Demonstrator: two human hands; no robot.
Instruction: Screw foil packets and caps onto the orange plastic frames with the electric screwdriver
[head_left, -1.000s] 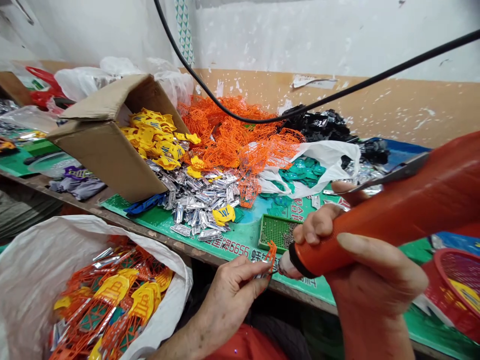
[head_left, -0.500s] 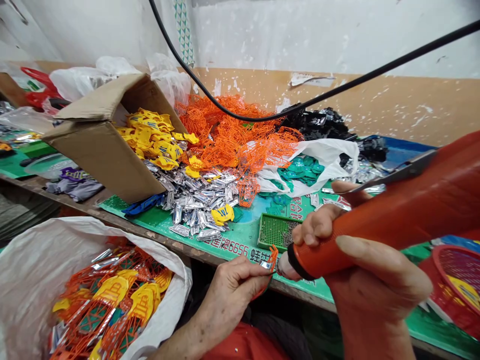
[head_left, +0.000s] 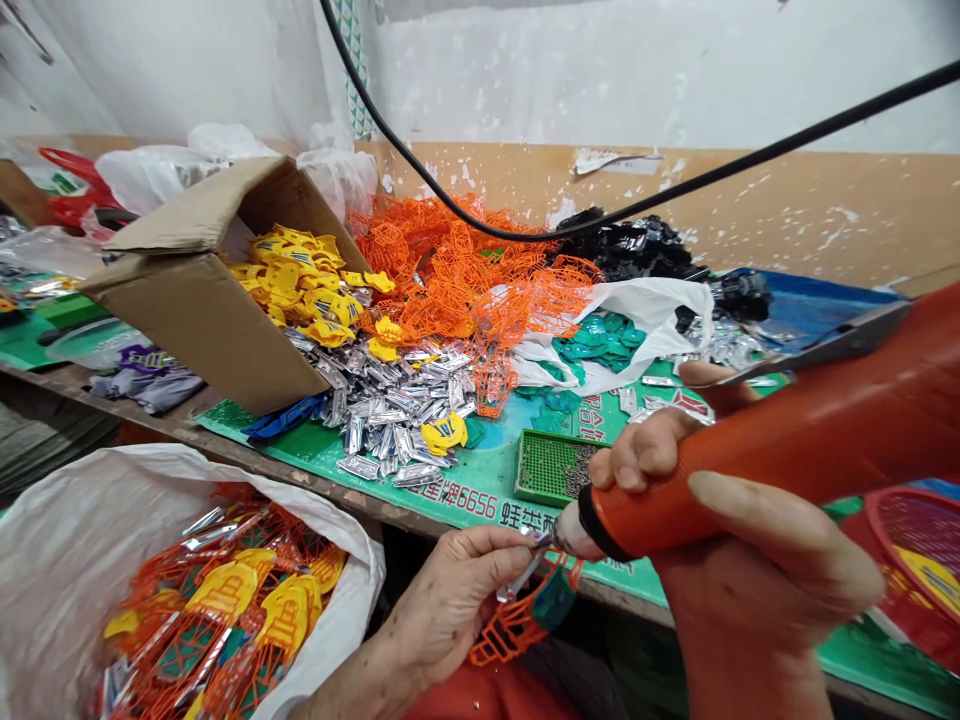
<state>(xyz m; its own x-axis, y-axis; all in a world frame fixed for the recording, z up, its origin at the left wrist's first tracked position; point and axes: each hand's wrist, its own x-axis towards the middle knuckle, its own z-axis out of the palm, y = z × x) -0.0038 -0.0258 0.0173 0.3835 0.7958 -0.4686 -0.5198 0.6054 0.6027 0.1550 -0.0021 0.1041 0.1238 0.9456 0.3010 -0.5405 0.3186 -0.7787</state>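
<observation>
My left hand [head_left: 454, 585] pinches a small toy-like part, an orange plastic frame [head_left: 506, 632] with a green piece [head_left: 553, 598] and a silvery strip; it hangs below my fingertips. My right hand [head_left: 772, 570] is wrapped around a thick orange-red power screwdriver [head_left: 795, 440], held slanting down to the left. Its tip meets the part right at my left fingertips, where the exact contact is hidden. Just beyond the tip, a green tray [head_left: 541, 468] with small screws [head_left: 581, 468] sits on the table.
A white sack [head_left: 60, 560] of similar assembled parts stands at lower left. On the table are a tilted cardboard box [head_left: 202, 320] with yellow pieces, silver strips [head_left: 397, 410], orange frames [head_left: 442, 260] and a red basket [head_left: 874, 560]. A black cable [head_left: 517, 236] hangs across.
The orange frame has turned in my left fingers: its orange end stuck up before, and now the frame hangs below them. The screwdriver stays close to the same spot.
</observation>
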